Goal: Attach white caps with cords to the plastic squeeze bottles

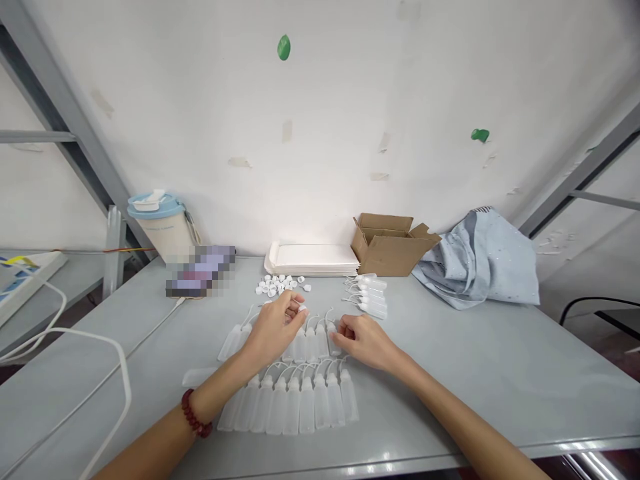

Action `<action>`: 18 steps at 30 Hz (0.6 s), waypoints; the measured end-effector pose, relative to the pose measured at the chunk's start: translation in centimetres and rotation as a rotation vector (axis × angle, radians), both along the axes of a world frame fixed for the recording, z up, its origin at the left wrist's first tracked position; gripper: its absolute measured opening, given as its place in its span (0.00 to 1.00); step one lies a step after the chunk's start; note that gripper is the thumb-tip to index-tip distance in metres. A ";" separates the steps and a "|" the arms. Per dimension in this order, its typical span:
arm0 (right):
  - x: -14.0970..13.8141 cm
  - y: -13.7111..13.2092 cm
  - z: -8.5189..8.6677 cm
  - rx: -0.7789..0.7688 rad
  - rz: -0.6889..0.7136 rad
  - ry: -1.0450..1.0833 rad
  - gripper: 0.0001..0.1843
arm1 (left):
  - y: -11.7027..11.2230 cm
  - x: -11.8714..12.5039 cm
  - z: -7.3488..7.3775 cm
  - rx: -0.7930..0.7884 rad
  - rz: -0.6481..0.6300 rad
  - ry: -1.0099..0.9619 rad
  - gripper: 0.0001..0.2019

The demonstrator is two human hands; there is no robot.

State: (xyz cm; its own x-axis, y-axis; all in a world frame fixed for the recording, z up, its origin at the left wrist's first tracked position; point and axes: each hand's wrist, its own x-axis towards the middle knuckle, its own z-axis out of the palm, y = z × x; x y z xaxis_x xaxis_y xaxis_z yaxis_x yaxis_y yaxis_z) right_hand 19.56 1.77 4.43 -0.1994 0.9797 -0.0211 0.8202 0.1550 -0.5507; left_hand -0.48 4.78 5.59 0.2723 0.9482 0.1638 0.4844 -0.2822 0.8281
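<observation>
My left hand (276, 327) hovers over the far row of translucent squeeze bottles (310, 341), its fingers pinched on a small white cap (301, 308). My right hand (364, 341) is closed on the neck of one bottle (333, 337) at the right end of that row. A nearer row of several bottles (295, 403) lies flat in front of my wrists. A red bead bracelet (195, 415) circles my left wrist.
Loose white caps (277, 285) lie beyond my hands, beside another small group of bottles (371, 297). Farther back stand a stack of white trays (310, 259), an open cardboard box (387, 245), a blue cloth (480, 260), a lidded tub (163, 227) and a white cable (100, 347).
</observation>
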 end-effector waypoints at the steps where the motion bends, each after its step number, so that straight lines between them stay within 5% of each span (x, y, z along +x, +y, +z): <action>1: 0.0 0.0 0.0 0.000 0.000 -0.001 0.11 | 0.0 0.0 0.0 0.001 -0.002 0.001 0.10; 18: 0.2 0.3 -0.1 0.027 -0.092 -0.025 0.11 | -0.1 0.3 0.1 0.008 0.026 0.018 0.09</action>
State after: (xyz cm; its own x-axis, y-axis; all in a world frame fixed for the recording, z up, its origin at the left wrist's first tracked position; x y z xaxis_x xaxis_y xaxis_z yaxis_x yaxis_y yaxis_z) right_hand 19.76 2.03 4.37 -0.1085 0.9941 0.0017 0.8450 0.0932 -0.5266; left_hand -0.15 4.64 5.72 0.2508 0.9536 0.1668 0.5063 -0.2761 0.8170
